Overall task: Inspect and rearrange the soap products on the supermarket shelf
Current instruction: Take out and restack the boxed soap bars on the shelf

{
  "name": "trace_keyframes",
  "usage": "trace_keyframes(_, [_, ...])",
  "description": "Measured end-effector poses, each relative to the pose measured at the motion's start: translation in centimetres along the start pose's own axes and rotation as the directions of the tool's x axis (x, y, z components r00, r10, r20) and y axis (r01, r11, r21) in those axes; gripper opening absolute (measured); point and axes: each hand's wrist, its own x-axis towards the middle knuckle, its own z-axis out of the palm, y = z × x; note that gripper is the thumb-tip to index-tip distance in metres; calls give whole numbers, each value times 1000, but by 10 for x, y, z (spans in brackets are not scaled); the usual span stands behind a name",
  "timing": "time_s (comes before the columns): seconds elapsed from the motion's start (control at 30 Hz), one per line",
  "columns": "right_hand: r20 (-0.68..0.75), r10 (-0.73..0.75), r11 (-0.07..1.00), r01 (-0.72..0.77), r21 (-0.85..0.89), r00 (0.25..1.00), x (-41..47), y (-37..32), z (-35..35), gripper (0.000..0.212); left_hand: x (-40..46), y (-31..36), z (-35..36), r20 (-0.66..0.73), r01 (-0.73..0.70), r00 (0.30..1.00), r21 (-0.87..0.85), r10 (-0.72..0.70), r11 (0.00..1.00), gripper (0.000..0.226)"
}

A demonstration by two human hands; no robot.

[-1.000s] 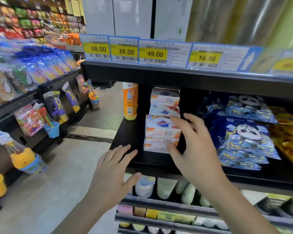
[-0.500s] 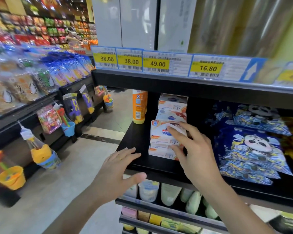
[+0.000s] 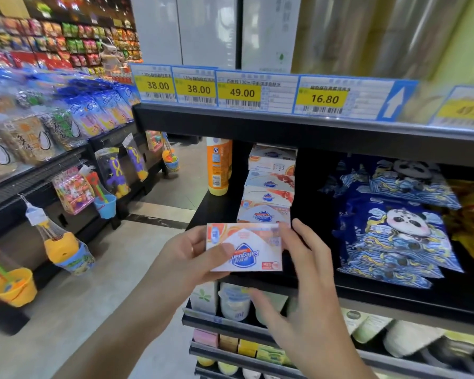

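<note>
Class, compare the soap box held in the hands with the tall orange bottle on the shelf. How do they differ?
The flat white-and-orange soap box is held off the shelf between both hands, logo upside down; the tall orange plastic bottle stands upright on the black shelf, untouched. The box is rectangular, the bottle cylindrical. Both carry orange colouring.

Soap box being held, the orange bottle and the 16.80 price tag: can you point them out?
soap box (image 3: 246, 248), head view, on its printed front face.
orange bottle (image 3: 217, 165), head view, on its label.
16.80 price tag (image 3: 324, 99), head view, on the yellow panel's digits.
</note>
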Motion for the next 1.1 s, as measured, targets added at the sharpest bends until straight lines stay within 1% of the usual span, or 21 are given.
trace_keyframes(0.03, [25,94,985,-96,140,995,-2,-2,-4,101,-1,-1,-2,1,-4,1000,3,4,1000,53])
trace_keyframes(0.07, [66,178,938,-190,291,982,-2,-4,-7,101,-3,0,-3,3,-4,1000,12,4,1000,53])
trace_keyframes(0.1, [119,239,866,-267,422,964,-1,-5,-11,98,-4,0,-4,2,-8,1000,22,8,1000,53])
trace_keyframes(0.13, [167,272,802,-319,505,948,2,-7,-14,95,-5,1,-4,0,-8,1000,28,8,1000,51])
trace_keyframes(0.17, [199,275,775,-339,533,941,4,-8,-17,94,-6,1,-4,1,-8,1000,34,8,999,50])
trace_keyframes(0.2, [217,252,787,-330,522,943,7,-10,-20,96,-6,2,-3,1,-3,1000,36,3,999,49])
trace_keyframes(0.3, [240,129,897,-216,385,962,10,-12,-23,99,-9,1,-1,12,14,1000,30,-15,999,50])
trace_keyframes(0.37, [234,52,935,-129,330,971,11,-11,-24,92,-9,0,-2,25,47,999,0,-47,999,52])
trace_keyframes(0.43, [220,11,932,-89,351,976,12,-8,-23,79,-9,0,-3,48,88,995,-50,-85,995,51])
trace_keyframes(0.5, [214,4,905,-95,414,977,13,-8,-22,66,-9,1,-4,62,133,990,-120,-126,984,50])
trace_keyframes(0.57, [228,27,865,-136,482,973,15,-8,-21,58,-9,3,-5,71,168,985,-158,-159,973,49])
trace_keyframes(0.7, [261,60,753,-215,621,964,17,-8,-17,50,-10,6,-9,93,204,977,-156,-191,966,56])
trace_keyframes(0.77, [276,108,694,-271,667,955,17,-9,-17,48,-11,9,-9,85,205,978,-172,-193,964,61])
trace_keyframes(0.83, [311,174,627,-348,697,934,18,-10,-19,47,-6,9,-9,4,152,988,-167,-154,974,63])
trace_keyframes(0.9, [332,246,579,-413,703,911,20,-13,-22,46,-2,6,-17,-102,40,994,-98,-50,994,52])
trace_keyframes(0.93, [339,281,565,-440,698,898,21,-14,-23,45,-3,5,-21,-109,-32,994,-44,27,999,50])
trace_keyframes(0.97, [347,315,553,-468,689,883,22,-15,-25,45,-5,2,-27,-85,-130,988,30,132,991,57])
trace_keyframes(1.03, [372,372,527,-523,670,850,23,-17,-27,44,-14,-3,-35,46,-328,944,213,326,920,68])
trace_keyframes(1.07, [391,392,507,-550,664,833,24,-17,-28,44,-18,-4,-36,100,-392,920,290,379,873,72])
trace_keyframes(1.1, [414,406,481,-576,661,815,24,-16,-29,47,-19,-6,-38,129,-425,905,350,406,835,75])
